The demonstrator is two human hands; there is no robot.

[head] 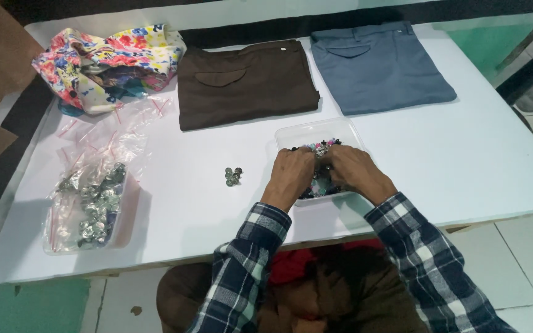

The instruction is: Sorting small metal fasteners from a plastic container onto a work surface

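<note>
A clear plastic tray (297,132) filled with small mixed-colour buttons (321,149) is set on the white table (476,160), just in front of the folded trousers. Both hands are sunk into it: the left hand (292,172) is curled down with its fingertips among the buttons, and the right hand (351,169) is likewise curled, touching the left over the pile; what each pinches cannot be told. A small cluster of metal buttons (233,176) is seen to the left. Further left, plastic bags of metal buttons (94,206) are laid. Brown trousers (245,83), blue-grey trousers (380,66) and a floral cloth (103,65) are ranged along the far edge.
</note>
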